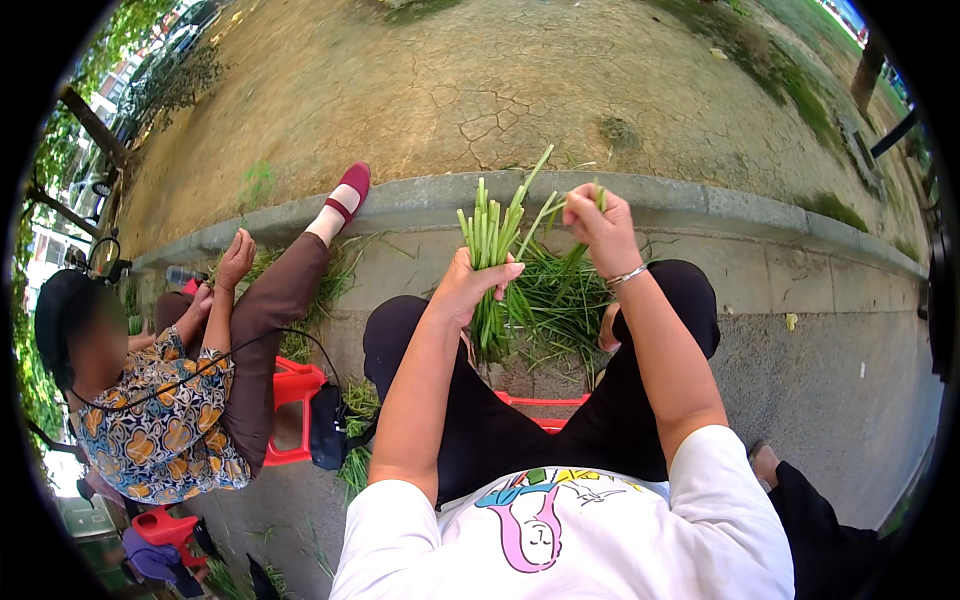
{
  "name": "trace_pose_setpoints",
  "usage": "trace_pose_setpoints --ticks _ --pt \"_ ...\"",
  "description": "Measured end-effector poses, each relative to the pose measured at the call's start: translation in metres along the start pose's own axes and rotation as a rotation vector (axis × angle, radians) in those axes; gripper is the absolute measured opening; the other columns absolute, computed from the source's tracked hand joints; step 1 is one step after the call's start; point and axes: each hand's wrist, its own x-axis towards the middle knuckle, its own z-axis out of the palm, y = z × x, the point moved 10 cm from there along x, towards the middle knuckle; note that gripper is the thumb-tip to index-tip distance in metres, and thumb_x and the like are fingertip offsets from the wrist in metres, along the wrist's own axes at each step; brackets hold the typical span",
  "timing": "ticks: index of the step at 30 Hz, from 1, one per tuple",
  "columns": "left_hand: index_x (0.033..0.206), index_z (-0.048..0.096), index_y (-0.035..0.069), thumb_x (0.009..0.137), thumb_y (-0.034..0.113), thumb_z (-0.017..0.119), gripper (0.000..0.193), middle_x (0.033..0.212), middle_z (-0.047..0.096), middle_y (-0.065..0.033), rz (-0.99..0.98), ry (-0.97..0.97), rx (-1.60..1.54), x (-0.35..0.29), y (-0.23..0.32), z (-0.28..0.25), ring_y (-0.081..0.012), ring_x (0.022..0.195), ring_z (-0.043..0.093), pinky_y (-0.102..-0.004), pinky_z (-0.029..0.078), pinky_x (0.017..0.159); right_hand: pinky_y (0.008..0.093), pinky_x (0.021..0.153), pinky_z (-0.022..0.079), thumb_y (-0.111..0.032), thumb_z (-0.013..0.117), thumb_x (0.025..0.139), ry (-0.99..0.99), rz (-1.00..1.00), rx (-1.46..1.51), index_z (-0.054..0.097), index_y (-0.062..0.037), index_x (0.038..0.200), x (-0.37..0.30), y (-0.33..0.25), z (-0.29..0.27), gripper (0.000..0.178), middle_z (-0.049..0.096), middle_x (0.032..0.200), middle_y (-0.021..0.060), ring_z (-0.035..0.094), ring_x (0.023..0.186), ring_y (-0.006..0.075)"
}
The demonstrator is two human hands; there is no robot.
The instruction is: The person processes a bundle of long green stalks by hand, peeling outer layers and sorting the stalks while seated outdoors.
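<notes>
My left hand (468, 284) is wrapped round a bundle of long green stalks (487, 232). Their pale cut ends point up and away from me, and the darker lengths hang below the fist. To the right of the bundle, my right hand (603, 228) is closed in a pinch on a green stalk (600, 196), whose short end sticks up above the fingers. A loose stalk slants between the bundle and that hand. On the ground between my legs lies a heap of thin green stems (555, 310), partly hidden by my hands.
At the left sits a person in a patterned shirt (170, 425), leg stretched toward the curb (420, 208). Beside them are a red plastic stool (290, 405), a dark bag (328, 428) and scattered greens (357, 470). Another dark-clothed leg (815, 520) shows at lower right.
</notes>
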Motion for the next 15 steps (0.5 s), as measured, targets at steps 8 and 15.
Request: trace_pose_setpoints --ticks 8,15 --pt "0.078 0.056 0.005 0.071 0.012 0.07 0.018 0.063 0.052 0.0001 -0.026 0.087 0.062 0.002 -0.004 -0.016 -0.0097 0.051 0.048 -0.0246 0.04 0.047 0.0172 0.038 0.022 -0.015 0.056 0.085 0.185 -0.071 0.206 0.055 -0.0084 0.072 0.006 -0.024 -0.045 0.014 0.054 0.064 -0.0005 0.032 0.042 0.0006" --pt "0.075 0.057 0.005 0.073 0.011 0.069 0.014 0.061 0.054 -0.0004 0.023 0.148 -0.027 0.0 0.002 -0.026 -0.0096 0.049 0.048 -0.0245 0.039 0.045 0.0212 0.039 0.027 -0.016 0.065 0.08 -0.185 0.109 -0.712 0.061 -0.0037 0.071 0.0 0.002 -0.023 0.016 0.051 0.056 -0.0013 0.036 0.043 0.0027"
